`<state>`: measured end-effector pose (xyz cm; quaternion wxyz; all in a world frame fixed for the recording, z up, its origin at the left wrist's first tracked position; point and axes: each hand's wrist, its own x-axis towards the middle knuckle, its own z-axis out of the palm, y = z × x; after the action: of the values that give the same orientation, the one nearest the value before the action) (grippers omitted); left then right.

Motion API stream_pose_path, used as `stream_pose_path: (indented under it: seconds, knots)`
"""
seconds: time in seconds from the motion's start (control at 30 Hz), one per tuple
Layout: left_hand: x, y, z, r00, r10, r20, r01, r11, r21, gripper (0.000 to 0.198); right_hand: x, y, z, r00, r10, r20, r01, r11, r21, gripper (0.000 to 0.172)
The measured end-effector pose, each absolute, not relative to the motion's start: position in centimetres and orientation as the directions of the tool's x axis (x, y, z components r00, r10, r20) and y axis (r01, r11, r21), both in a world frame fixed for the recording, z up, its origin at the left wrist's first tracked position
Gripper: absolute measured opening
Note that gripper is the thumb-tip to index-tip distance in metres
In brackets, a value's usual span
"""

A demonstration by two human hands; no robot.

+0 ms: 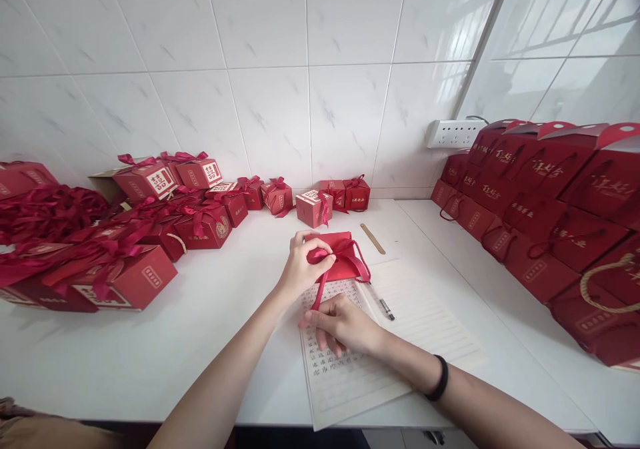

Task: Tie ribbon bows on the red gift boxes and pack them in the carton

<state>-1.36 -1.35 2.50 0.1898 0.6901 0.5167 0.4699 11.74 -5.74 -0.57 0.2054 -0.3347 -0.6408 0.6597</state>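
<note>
A small red gift box with a red ribbon lies on a lined sheet of paper on the white table. My left hand pinches the ribbon at the top of the box, its fingers closed on the knot. Just below it, my right hand rests on the paper and grips the loose tail of the same ribbon, pulled toward me. A black band sits on my right wrist.
Several ribboned red boxes crowd the left side and back wall. Large red gift bags line the right side. A pen lies on the paper, a wooden stick behind it. A power strip hangs on the wall.
</note>
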Motion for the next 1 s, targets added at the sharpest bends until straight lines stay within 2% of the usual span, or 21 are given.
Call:
stream_pose_path:
  seconds: [0.13,0.27,0.33,0.37,0.43,0.5,0.53,0.57,0.63,0.73,0.87,1.0]
  knots:
    - [-1.4,-1.2,2.2,0.024,0.878,0.477,0.536,-0.414,0.736,0.002,11.5,-6.1,-0.9,-0.718,0.672,-0.179,0.166,-0.084,-0.982,0.045]
    - [-1.5,-1.0,2.2,0.025,0.883,0.469,0.534,-0.409,0.740,0.001,12.3,-5.9,0.0,-0.766,0.613,-0.196,0.244,-0.006,-0.970,0.048]
    - [-1.6,-0.9,2.1,0.033,0.888,0.459,0.527,-0.406,0.747,0.002,13.3,-5.3,1.1,-0.736,0.660,-0.148,0.241,0.051,-0.969,0.054]
    - [-1.6,-0.8,2.0,0.037,0.889,0.457,0.522,-0.407,0.750,0.002,13.9,-4.9,1.8,-0.668,0.739,-0.087,0.213,0.078,-0.974,0.058]
    - [-1.7,-0.7,1.9,0.041,0.889,0.456,0.511,-0.411,0.755,0.004,15.2,-3.8,2.9,-0.411,0.908,0.079,0.176,0.165,-0.970,0.064]
    - [-1.7,-0.7,1.7,0.043,0.889,0.455,0.499,-0.414,0.762,0.004,16.4,-2.6,3.6,-0.174,0.962,0.210,0.269,0.252,-0.930,0.065]
    - [-1.7,-0.7,1.7,0.042,0.890,0.454,0.493,-0.413,0.766,0.004,17.0,-2.0,3.7,-0.133,0.963,0.236,0.352,0.268,-0.897,0.064]
    - [-1.7,-0.7,1.7,0.041,0.891,0.452,0.490,-0.412,0.768,0.004,17.5,-1.5,3.8,-0.152,0.963,0.221,0.433,0.266,-0.861,0.063]
    - [-1.7,-0.8,1.8,0.037,0.891,0.452,0.490,-0.411,0.769,0.003,18.2,-0.8,3.6,-0.280,0.957,0.081,0.530,0.224,-0.818,0.061]
    - [-1.7,-0.9,2.0,0.040,0.894,0.445,0.495,-0.405,0.769,0.003,18.8,-0.3,3.3,-0.453,0.885,-0.110,0.540,0.175,-0.823,0.057]
    - [-1.7,-1.0,2.2,0.045,0.900,0.433,0.492,-0.397,0.775,0.002,19.0,-0.4,3.4,-0.521,0.846,-0.116,0.468,0.169,-0.867,0.050]
    - [-1.7,-1.0,2.1,0.044,0.904,0.424,0.500,-0.388,0.774,0.003,19.1,-0.6,3.5,-0.586,0.788,-0.190,0.487,0.156,-0.859,0.044]
